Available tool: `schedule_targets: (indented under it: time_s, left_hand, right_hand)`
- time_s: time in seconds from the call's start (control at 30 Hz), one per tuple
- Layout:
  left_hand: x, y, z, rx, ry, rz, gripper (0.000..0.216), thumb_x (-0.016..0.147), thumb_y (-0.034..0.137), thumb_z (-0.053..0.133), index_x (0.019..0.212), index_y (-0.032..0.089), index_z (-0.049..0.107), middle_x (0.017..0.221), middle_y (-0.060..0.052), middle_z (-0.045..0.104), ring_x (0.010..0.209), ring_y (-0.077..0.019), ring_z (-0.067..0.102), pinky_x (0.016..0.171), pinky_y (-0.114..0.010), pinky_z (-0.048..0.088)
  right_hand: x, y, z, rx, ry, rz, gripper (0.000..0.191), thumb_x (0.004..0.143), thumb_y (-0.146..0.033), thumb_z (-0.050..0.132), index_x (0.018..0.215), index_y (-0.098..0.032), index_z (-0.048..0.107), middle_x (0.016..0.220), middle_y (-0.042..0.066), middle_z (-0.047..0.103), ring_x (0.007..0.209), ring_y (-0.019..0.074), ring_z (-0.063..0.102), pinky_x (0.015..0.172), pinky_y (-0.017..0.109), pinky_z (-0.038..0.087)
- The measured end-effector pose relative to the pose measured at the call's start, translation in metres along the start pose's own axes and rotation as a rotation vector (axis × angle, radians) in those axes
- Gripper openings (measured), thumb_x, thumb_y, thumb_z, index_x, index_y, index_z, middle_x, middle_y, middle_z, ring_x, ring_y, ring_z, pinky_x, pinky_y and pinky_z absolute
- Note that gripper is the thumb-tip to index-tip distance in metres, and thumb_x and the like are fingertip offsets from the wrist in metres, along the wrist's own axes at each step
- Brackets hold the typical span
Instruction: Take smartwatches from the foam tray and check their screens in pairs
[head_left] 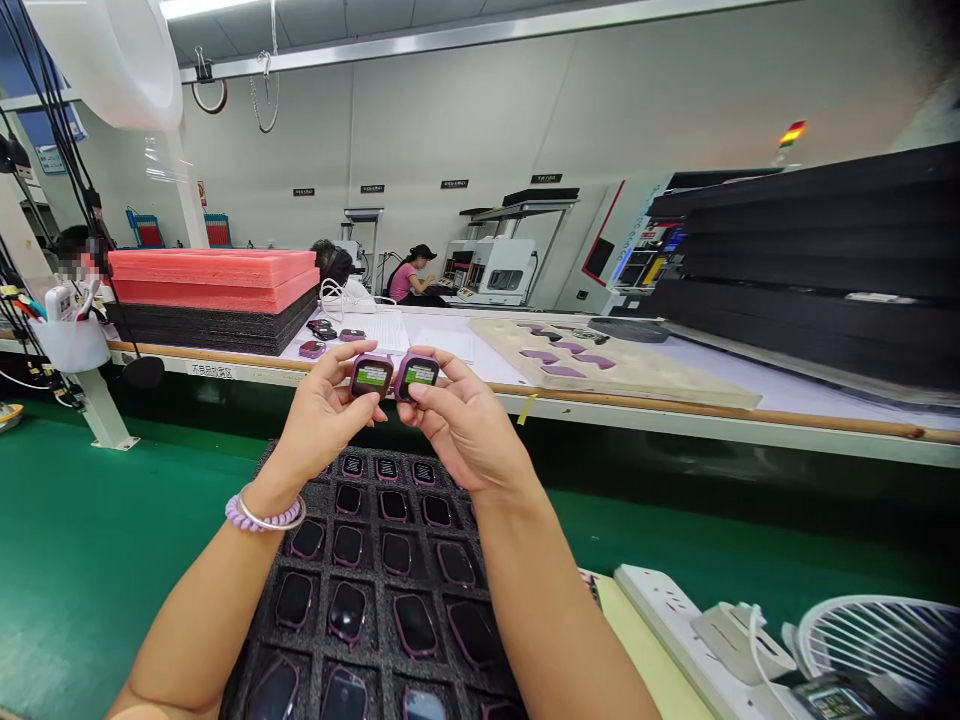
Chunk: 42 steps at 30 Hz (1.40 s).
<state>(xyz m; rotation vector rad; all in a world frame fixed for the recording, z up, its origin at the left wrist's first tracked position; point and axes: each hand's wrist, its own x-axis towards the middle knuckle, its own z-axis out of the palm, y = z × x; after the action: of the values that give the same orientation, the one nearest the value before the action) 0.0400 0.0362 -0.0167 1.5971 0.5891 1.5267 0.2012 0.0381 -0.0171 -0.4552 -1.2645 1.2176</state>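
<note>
My left hand (324, 410) is closed round a small purple watch body (371, 376) whose screen is lit green and white. My right hand (457, 415) grips a second purple watch body (417, 375) with the same lit screen. Both are held side by side, almost touching, above a black foam tray (319, 610) on the green mat. The tray's pockets hold several more purple watch bodies (413, 624) with dark screens. A lilac bead bracelet sits on my left wrist.
A white power strip (679, 620) and a small white fan (881, 640) lie at the lower right. Across the gap, a long bench carries pink foam sheets (214, 278), black foam stacks (817, 265), a beige tray with purple parts (607, 362). Other people sit far back.
</note>
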Motion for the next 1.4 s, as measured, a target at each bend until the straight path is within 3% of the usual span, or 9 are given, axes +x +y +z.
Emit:
schedule_targets:
  time_s: [0.17, 0.5, 0.9, 1.1, 1.23, 1.4]
  left_hand:
    - [-0.001, 0.001, -0.001, -0.038, -0.036, -0.014, 0.059, 0.073, 0.017, 0.071, 0.129, 0.019, 0.052, 0.109, -0.006, 0.065, 0.071, -0.0120, 0.070, 0.069, -0.022, 0.061]
    - [-0.001, 0.003, 0.000, -0.067, -0.012, -0.046, 0.047, 0.083, 0.026, 0.064, 0.128, 0.017, 0.055, 0.101, -0.005, 0.068, 0.064, -0.0136, 0.072, 0.063, -0.022, 0.063]
    - [0.000, 0.005, -0.003, -0.110, -0.017, -0.071, 0.053, 0.073, 0.022, 0.063, 0.125, 0.016, 0.057, 0.100, -0.005, 0.070, 0.064, -0.0149, 0.072, 0.063, -0.024, 0.063]
    - [0.014, 0.007, -0.005, -0.125, -0.010, -0.100, 0.055, 0.069, 0.022, 0.064, 0.123, 0.015, 0.058, 0.093, -0.003, 0.070, 0.063, -0.0162, 0.071, 0.062, -0.024, 0.061]
    - [0.034, 0.015, -0.006, -0.116, -0.008, -0.036, 0.057, 0.066, 0.019, 0.065, 0.122, 0.016, 0.058, 0.092, -0.002, 0.069, 0.061, -0.0125, 0.068, 0.062, -0.023, 0.060]
    - [0.056, 0.032, -0.004, -0.033, -0.022, 0.123, 0.065, 0.066, 0.016, 0.067, 0.130, 0.016, 0.054, 0.096, -0.004, 0.066, 0.067, -0.0119, 0.067, 0.068, -0.026, 0.060]
  right_hand:
    - [0.000, -0.001, -0.001, 0.019, 0.007, 0.001, 0.056, 0.065, -0.028, 0.088, 0.111, -0.022, 0.058, 0.082, -0.002, 0.061, 0.063, 0.0132, 0.057, 0.059, 0.023, 0.047]
    - [0.001, 0.002, -0.003, -0.007, 0.003, -0.010, 0.053, 0.068, -0.033, 0.089, 0.110, -0.022, 0.058, 0.084, -0.002, 0.061, 0.060, 0.0115, 0.054, 0.056, 0.022, 0.045]
    - [0.001, 0.001, -0.001, -0.013, 0.004, -0.006, 0.053, 0.065, -0.027, 0.084, 0.111, -0.023, 0.058, 0.082, -0.003, 0.059, 0.063, 0.0138, 0.055, 0.060, 0.025, 0.047]
    - [0.013, -0.002, 0.000, -0.002, 0.000, -0.008, 0.055, 0.065, -0.032, 0.087, 0.110, -0.021, 0.057, 0.079, -0.003, 0.062, 0.062, 0.0131, 0.056, 0.059, 0.023, 0.045]
    - [0.032, -0.014, 0.000, 0.019, -0.035, -0.015, 0.054, 0.070, -0.052, 0.084, 0.105, -0.020, 0.058, 0.082, 0.001, 0.064, 0.060, 0.0148, 0.058, 0.057, 0.025, 0.046]
    - [0.054, -0.041, 0.004, -0.074, -0.144, -0.129, 0.045, 0.076, -0.046, 0.077, 0.109, -0.023, 0.057, 0.086, 0.002, 0.063, 0.062, 0.0179, 0.060, 0.057, 0.027, 0.048]
